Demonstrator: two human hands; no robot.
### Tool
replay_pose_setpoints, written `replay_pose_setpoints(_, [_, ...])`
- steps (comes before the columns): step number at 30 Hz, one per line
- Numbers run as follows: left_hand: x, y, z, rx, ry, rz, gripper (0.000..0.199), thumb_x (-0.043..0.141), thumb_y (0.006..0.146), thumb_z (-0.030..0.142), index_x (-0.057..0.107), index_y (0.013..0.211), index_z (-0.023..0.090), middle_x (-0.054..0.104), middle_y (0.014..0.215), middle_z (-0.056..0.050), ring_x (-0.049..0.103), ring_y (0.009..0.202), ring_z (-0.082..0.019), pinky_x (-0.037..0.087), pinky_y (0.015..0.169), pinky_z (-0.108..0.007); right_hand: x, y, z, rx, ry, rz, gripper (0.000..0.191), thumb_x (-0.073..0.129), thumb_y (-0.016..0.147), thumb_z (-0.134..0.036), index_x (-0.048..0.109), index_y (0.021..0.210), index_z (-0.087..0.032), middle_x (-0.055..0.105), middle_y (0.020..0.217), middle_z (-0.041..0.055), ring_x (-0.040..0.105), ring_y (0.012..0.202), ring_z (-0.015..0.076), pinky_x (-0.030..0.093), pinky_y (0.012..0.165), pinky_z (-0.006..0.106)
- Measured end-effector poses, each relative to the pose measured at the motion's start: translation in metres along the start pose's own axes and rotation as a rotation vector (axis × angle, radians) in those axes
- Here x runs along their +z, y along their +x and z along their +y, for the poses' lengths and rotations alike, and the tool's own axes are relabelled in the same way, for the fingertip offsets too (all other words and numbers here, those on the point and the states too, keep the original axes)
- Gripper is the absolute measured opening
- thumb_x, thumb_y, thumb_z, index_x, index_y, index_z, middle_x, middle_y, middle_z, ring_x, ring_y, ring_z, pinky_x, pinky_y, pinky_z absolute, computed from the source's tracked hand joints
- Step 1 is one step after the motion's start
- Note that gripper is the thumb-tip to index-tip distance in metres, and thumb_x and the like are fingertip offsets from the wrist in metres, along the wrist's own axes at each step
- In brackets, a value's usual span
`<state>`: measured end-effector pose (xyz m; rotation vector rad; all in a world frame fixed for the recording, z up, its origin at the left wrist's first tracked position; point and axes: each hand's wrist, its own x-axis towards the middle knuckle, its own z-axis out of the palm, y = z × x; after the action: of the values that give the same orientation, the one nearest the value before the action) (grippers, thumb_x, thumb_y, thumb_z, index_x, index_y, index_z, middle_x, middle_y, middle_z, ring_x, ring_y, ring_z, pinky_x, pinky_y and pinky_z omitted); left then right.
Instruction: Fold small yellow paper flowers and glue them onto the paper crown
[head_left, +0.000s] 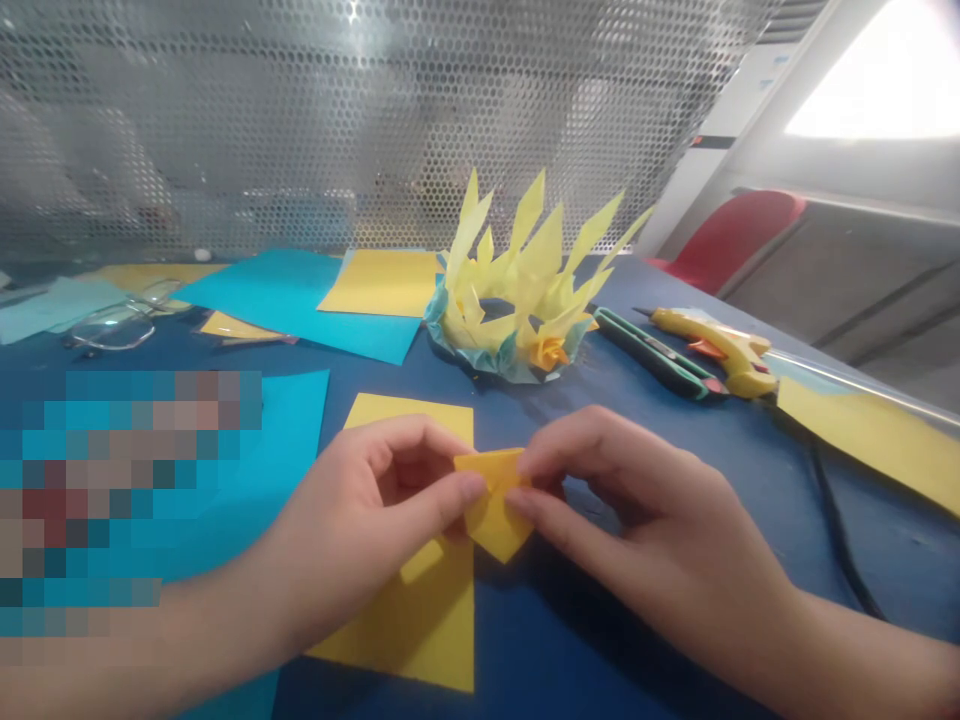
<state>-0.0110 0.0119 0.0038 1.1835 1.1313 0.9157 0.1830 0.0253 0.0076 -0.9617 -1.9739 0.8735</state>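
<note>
A small folded piece of yellow paper (pixel 501 520) is held up between both hands, its lower end coming to a point. My left hand (pixel 390 490) pinches its left side, thumb in front. On the right side, the thumb and fingertips of my right hand (pixel 622 510) grip the same piece. Beneath and behind my left hand lies a flat yellow sheet (pixel 442 630). Beyond the hands stands a paper crown (pixel 525 270) with pale yellow spikes, a blue-green crumpled band and an orange paper rose (pixel 550 350).
Blue sheets (pixel 277 300) and a yellow sheet (pixel 382 283) lie at the back left, near glasses (pixel 112 330). A green-black utility knife (pixel 660 355), yellow glue gun (pixel 720 345) with black cord (pixel 836 530), and yellow strip (pixel 870 430) are at right. A perforated metal panel (pixel 337 120) rises behind.
</note>
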Motion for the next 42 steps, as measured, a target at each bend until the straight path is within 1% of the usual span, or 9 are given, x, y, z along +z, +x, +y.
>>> replay_pose_setpoints(5, [-0.001,0.001,-0.002,0.057,-0.002,0.076,0.014,0.069,0.085,0.026,0.056,0.081,0.025,0.061,0.060,0.011,0.058,0.057,-0.006,0.048,0.058,-0.013,-0.002,0.001,-0.002,-0.153,-0.130,-0.084,0.029,0.057,0.073,0.000,0.064,0.093,-0.020,0.070,0.082,-0.0028,0.064,0.074,0.0076,0.052,0.072,0.014])
replay_pose_setpoints(8, [-0.001,0.003,-0.002,0.078,-0.005,0.080,0.012,0.071,0.083,0.023,0.064,0.073,0.024,0.064,0.063,0.009,0.057,0.058,-0.005,0.047,0.055,-0.011,-0.004,0.003,0.001,-0.190,-0.156,-0.089,0.029,0.059,0.074,0.001,0.066,0.092,-0.020,0.070,0.091,-0.0005,0.067,0.084,0.0090,0.053,0.078,0.015])
replay_pose_setpoints(11, [-0.001,0.003,-0.001,0.054,-0.020,0.095,0.008,0.074,0.080,0.024,0.073,0.073,0.025,0.073,0.073,0.006,0.064,0.067,-0.007,0.051,0.062,-0.012,-0.005,0.003,0.004,-0.199,-0.178,-0.090,0.028,0.062,0.077,-0.001,0.069,0.094,-0.022,0.069,0.098,0.0007,0.068,0.087,0.0101,0.054,0.081,0.017])
replay_pose_setpoints(15, [-0.002,0.003,-0.002,0.033,-0.075,0.086,0.004,0.077,0.078,0.024,0.077,0.078,0.028,0.078,0.079,0.006,0.069,0.075,-0.009,0.055,0.067,-0.013,-0.007,0.003,0.004,-0.189,-0.159,-0.085,0.019,0.076,0.076,-0.012,0.071,0.090,-0.022,0.069,0.096,0.0002,0.068,0.083,0.0092,0.054,0.080,0.015])
replay_pose_setpoints(22, [0.000,0.001,-0.003,0.050,-0.117,0.069,0.013,0.078,0.075,0.014,0.079,0.078,0.027,0.079,0.076,0.006,0.072,0.071,-0.008,0.055,0.063,-0.009,-0.008,0.005,0.003,-0.139,-0.112,-0.063,0.013,0.083,0.072,-0.021,0.076,0.082,-0.022,0.072,0.094,0.0006,0.070,0.080,0.0112,0.057,0.079,0.017])
replay_pose_setpoints(26, [0.000,0.000,-0.003,0.042,-0.132,0.080,0.013,0.079,0.074,0.014,0.079,0.078,0.026,0.079,0.074,0.006,0.072,0.069,-0.007,0.055,0.061,-0.006,-0.010,0.004,0.006,-0.086,-0.057,-0.076,0.008,0.078,0.077,-0.020,0.080,0.083,-0.024,0.074,0.101,0.0029,0.073,0.079,0.0133,0.061,0.074,0.019])
replay_pose_setpoints(30, [0.000,0.001,-0.003,0.048,-0.134,0.069,0.013,0.079,0.074,0.016,0.079,0.083,0.026,0.080,0.081,0.005,0.074,0.078,-0.010,0.057,0.069,-0.010,-0.012,0.003,0.008,-0.053,-0.017,-0.105,0.015,0.071,0.082,-0.015,0.081,0.086,-0.026,0.073,0.107,0.0035,0.074,0.072,0.0121,0.062,0.066,0.019])
replay_pose_setpoints(35, [0.001,0.001,-0.003,0.071,-0.121,0.067,0.014,0.078,0.074,0.013,0.078,0.080,0.025,0.079,0.079,0.005,0.074,0.078,-0.010,0.057,0.069,-0.010,-0.010,0.004,0.003,-0.098,-0.100,-0.031,0.009,0.075,0.080,-0.019,0.079,0.083,-0.025,0.076,0.099,0.0010,0.073,0.084,0.0136,0.058,0.078,0.018])
replay_pose_setpoints(42, [0.001,0.002,-0.001,0.078,-0.101,0.082,0.007,0.080,0.074,0.021,0.079,0.072,0.027,0.079,0.076,0.005,0.073,0.072,-0.009,0.055,0.064,-0.009,-0.004,0.006,0.001,0.007,0.000,0.030,0.007,0.073,0.081,-0.023,0.071,0.075,-0.022,0.076,0.084,0.0013,0.071,0.082,0.0161,0.056,0.075,0.024])
